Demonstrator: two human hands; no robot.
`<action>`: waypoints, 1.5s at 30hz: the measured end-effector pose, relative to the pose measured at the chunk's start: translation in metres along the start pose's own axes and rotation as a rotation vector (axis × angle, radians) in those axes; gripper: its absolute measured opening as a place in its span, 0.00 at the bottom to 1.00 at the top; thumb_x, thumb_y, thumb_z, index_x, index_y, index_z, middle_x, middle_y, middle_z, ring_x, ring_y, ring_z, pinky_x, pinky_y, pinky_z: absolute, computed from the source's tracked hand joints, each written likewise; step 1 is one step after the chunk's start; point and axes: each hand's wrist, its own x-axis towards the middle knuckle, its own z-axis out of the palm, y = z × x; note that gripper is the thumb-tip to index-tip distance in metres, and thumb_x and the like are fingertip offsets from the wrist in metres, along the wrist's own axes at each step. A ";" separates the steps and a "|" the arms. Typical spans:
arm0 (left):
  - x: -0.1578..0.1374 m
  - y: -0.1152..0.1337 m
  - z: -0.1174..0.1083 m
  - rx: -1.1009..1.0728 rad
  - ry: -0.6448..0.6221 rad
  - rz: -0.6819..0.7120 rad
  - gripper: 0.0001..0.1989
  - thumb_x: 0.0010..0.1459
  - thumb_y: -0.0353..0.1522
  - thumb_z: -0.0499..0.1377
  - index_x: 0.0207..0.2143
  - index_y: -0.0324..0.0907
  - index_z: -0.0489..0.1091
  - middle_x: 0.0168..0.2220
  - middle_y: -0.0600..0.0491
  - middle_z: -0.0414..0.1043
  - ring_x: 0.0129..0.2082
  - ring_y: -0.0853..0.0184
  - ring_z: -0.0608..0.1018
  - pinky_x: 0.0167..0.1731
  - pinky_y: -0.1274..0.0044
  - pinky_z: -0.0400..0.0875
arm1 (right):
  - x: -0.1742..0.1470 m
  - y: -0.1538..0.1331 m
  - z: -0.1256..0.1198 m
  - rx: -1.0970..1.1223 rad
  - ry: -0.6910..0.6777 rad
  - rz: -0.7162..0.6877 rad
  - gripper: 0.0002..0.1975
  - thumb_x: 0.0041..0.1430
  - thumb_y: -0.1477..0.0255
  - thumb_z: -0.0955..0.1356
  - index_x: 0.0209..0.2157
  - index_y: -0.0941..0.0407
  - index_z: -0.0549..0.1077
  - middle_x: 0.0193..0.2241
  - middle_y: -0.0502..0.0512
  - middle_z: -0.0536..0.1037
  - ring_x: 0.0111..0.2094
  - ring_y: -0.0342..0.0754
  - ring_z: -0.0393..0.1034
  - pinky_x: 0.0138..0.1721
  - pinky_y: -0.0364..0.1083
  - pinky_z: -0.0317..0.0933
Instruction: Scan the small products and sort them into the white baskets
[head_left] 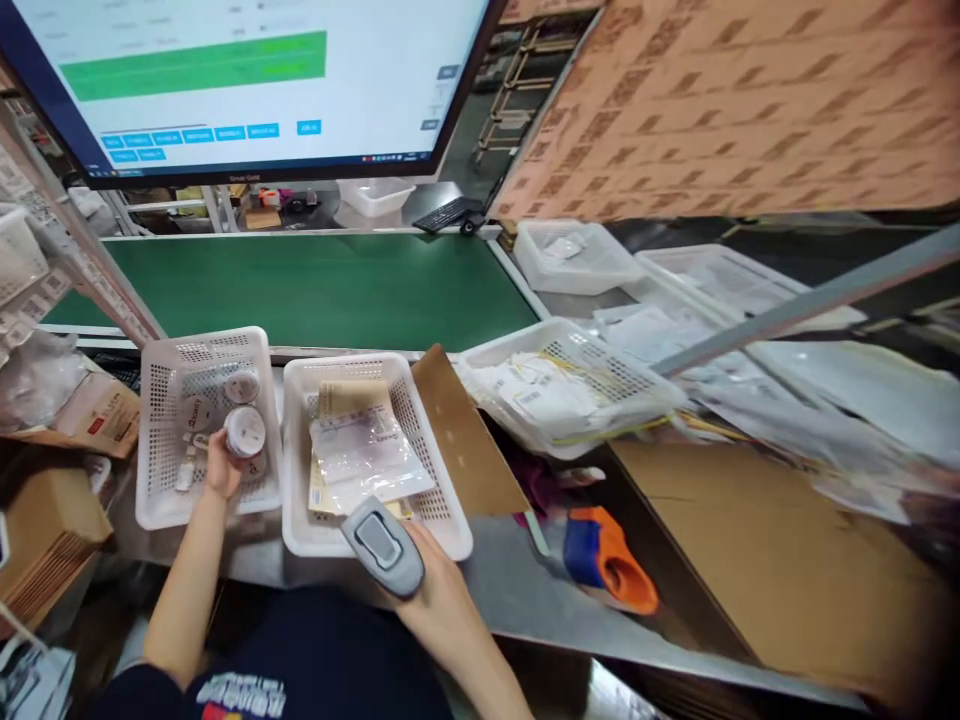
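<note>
Head view: right hand (439, 590) grips scanner (384, 545) — nose up-left; left hand (220, 465) clasps jar (244, 432).

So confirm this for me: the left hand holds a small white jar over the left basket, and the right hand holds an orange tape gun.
Not quite. In the head view the right hand holds a grey scanner; the orange tape gun lies untouched on the bench. The left hand does hold the white jar over the left basket.

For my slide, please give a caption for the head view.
Left hand holds a jar over a basket; right hand holds a scanner.
</note>
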 end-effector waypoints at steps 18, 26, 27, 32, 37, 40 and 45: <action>-0.029 -0.038 0.163 0.049 -0.294 0.002 0.22 0.61 0.48 0.69 0.49 0.42 0.83 0.52 0.40 0.84 0.63 0.41 0.79 0.64 0.54 0.74 | 0.005 0.041 -0.045 -0.081 -0.014 0.047 0.24 0.57 0.71 0.70 0.56 0.55 0.77 0.51 0.64 0.83 0.52 0.64 0.81 0.52 0.58 0.75; 0.022 0.025 0.137 0.692 -0.183 0.453 0.17 0.62 0.32 0.69 0.53 0.38 0.82 0.53 0.41 0.84 0.59 0.46 0.81 0.66 0.57 0.70 | -0.006 0.078 -0.054 0.027 0.022 0.131 0.23 0.57 0.56 0.71 0.51 0.54 0.81 0.47 0.65 0.86 0.47 0.67 0.84 0.48 0.60 0.79; 0.033 0.032 0.124 0.730 -0.036 0.463 0.16 0.64 0.28 0.66 0.53 0.36 0.80 0.56 0.38 0.82 0.63 0.46 0.78 0.70 0.56 0.66 | -0.004 0.080 -0.053 0.029 0.014 0.134 0.24 0.58 0.56 0.71 0.51 0.53 0.81 0.48 0.65 0.86 0.48 0.68 0.84 0.49 0.60 0.79; 0.088 0.053 0.060 0.866 0.437 0.368 0.32 0.55 0.17 0.64 0.62 0.28 0.63 0.70 0.22 0.63 0.74 0.33 0.63 0.72 0.49 0.56 | 0.010 0.084 -0.047 0.029 -0.026 0.070 0.23 0.59 0.61 0.71 0.55 0.51 0.79 0.52 0.64 0.84 0.52 0.67 0.83 0.51 0.60 0.78; 0.091 0.054 0.045 0.989 0.507 0.367 0.37 0.57 0.27 0.72 0.64 0.27 0.61 0.67 0.24 0.67 0.71 0.35 0.66 0.73 0.52 0.55 | 0.024 0.057 -0.044 -0.006 -0.102 -0.010 0.29 0.59 0.73 0.69 0.62 0.52 0.75 0.55 0.64 0.81 0.53 0.62 0.81 0.51 0.56 0.76; 0.061 0.042 0.066 1.056 0.541 0.531 0.44 0.59 0.32 0.72 0.72 0.32 0.57 0.73 0.27 0.60 0.76 0.40 0.59 0.77 0.52 0.47 | 0.033 0.026 -0.044 -0.078 -0.154 -0.040 0.31 0.56 0.79 0.67 0.61 0.53 0.74 0.52 0.62 0.80 0.50 0.61 0.81 0.50 0.55 0.76; -0.014 -0.009 0.117 1.156 0.219 0.716 0.41 0.58 0.38 0.71 0.72 0.41 0.65 0.71 0.32 0.65 0.73 0.35 0.64 0.74 0.48 0.55 | 0.052 -0.013 -0.041 -0.235 -0.209 -0.061 0.34 0.56 0.82 0.68 0.65 0.56 0.72 0.58 0.66 0.78 0.55 0.67 0.79 0.54 0.59 0.75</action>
